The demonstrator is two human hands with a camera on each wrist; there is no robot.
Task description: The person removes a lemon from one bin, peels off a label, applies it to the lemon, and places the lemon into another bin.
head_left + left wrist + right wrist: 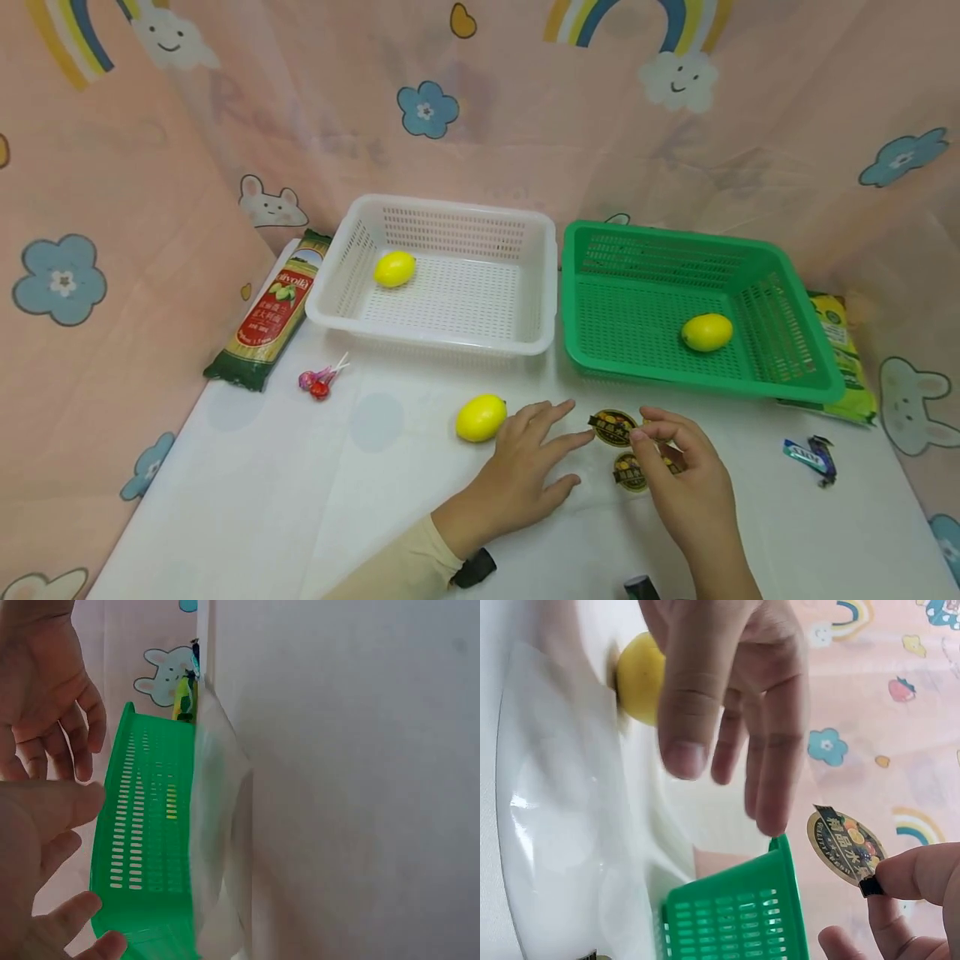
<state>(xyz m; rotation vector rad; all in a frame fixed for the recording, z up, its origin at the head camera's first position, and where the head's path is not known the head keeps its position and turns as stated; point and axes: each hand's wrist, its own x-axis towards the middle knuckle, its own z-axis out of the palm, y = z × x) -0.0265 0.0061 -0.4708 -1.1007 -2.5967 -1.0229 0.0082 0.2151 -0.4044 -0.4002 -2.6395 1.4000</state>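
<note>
My right hand (pixel 686 483) pinches a round black-and-gold sticker (pixel 613 427) by its edge between thumb and fingers. In the right wrist view, fruit and lettering show on the raised sticker (pixel 849 844). My left hand (pixel 521 475) is spread just left of it, fingers extended and holding nothing. Another such sticker (pixel 630 472) is below, partly hidden by the right hand. A clear glossy sheet (pixel 562 795) lies on the table under the hands. One lemon (pixel 481 418) rests on the tabletop beside the left fingers.
Behind stand a white basket (pixel 431 333) and a green basket (pixel 697 379), each with one lemon inside. A pasta packet (pixel 273 312) and lollipops (pixel 318 381) lie left. At right are small wrapped sweets (pixel 813 457) and a yellow-green packet (pixel 855 375).
</note>
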